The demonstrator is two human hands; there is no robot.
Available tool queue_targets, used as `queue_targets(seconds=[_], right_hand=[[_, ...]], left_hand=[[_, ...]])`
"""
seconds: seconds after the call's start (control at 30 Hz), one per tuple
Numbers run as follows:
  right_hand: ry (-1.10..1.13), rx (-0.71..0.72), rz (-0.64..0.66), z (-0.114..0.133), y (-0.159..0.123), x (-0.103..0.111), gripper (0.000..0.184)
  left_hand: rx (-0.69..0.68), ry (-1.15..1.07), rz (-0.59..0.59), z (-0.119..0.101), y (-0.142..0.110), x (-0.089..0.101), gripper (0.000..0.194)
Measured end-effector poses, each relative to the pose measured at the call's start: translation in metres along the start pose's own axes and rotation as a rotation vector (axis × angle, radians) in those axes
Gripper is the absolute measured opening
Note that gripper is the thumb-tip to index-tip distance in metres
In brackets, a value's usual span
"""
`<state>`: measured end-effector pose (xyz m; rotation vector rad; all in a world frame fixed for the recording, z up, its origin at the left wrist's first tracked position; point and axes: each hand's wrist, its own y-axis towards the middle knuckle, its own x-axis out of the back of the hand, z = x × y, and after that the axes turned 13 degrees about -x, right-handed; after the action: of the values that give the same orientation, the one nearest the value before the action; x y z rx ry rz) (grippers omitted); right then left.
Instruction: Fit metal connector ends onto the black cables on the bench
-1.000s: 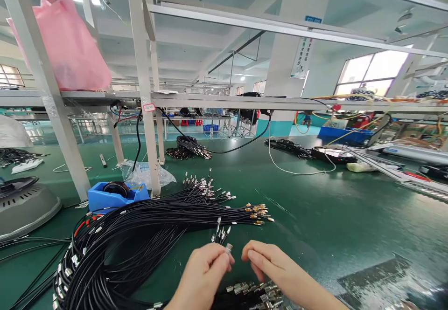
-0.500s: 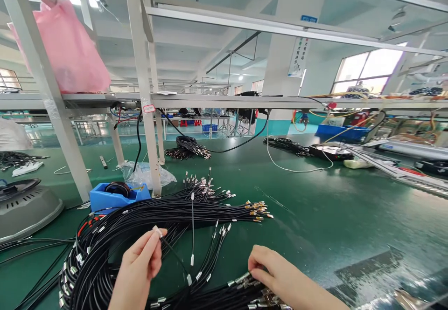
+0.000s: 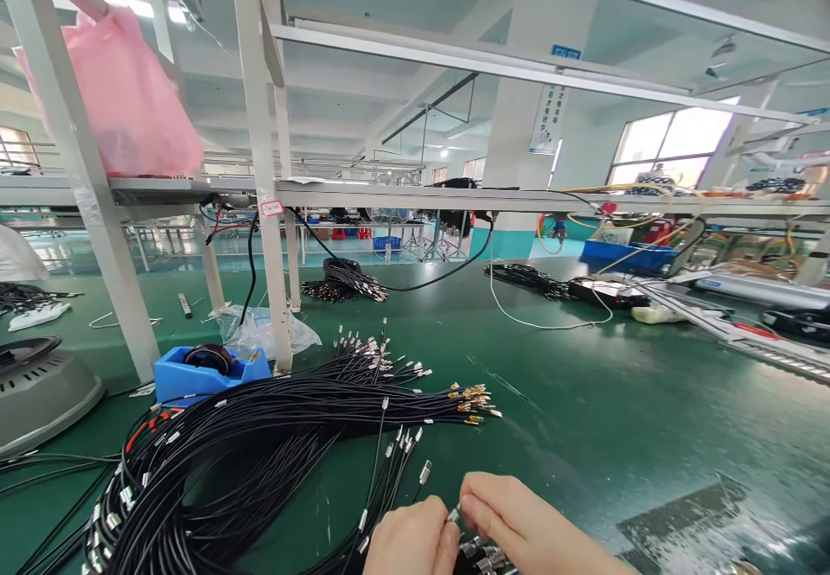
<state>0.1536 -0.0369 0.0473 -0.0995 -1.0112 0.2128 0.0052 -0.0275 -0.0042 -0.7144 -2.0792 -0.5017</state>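
Observation:
My left hand (image 3: 408, 540) and my right hand (image 3: 519, 527) meet at the bottom middle of the view, fingertips pinched together on a small silver connector (image 3: 454, 514) at a black cable's end. More silver connector ends (image 3: 483, 553) lie just under the hands. A large bundle of black cables (image 3: 226, 463) spreads to the left on the green table (image 3: 616, 419), with silver tips (image 3: 369, 354) fanned at the far side and gold tips (image 3: 470, 402) pointing right. A few loose cables (image 3: 395, 454) run from the bundle toward my hands.
A blue tape dispenser (image 3: 207, 367) and a clear plastic bag (image 3: 259, 329) sit by a white frame post (image 3: 263, 169). A grey machine (image 3: 39, 389) stands at the left. A pink bag (image 3: 123, 91) rests on the shelf. More cable coils (image 3: 347, 279) and equipment lie farther back.
My left hand, which had lifted a cable up to the left, has come back down to the right hand. Both hands now pinch one connector together.

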Motion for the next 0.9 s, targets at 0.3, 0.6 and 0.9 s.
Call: queue_targets(seconds=[0.3,0.6,0.9], right_hand=[[0.027,0.051,0.113,-0.005,-0.001,-0.003,0.026],[0.032,0.032,0.008,-0.022,0.021,-0.014,0.027],[-0.134,-0.002,0.051,-0.030,0.026,-0.024,0.023]], left_hand=[[-0.050,-0.283,-0.107,-0.001,0.005,-0.005,0.027],[-0.013,-0.549,-0.549,0.016,-0.037,0.064,0.029],[0.233,-0.837,-1.031,0.079,-0.106,0.102,0.020]])
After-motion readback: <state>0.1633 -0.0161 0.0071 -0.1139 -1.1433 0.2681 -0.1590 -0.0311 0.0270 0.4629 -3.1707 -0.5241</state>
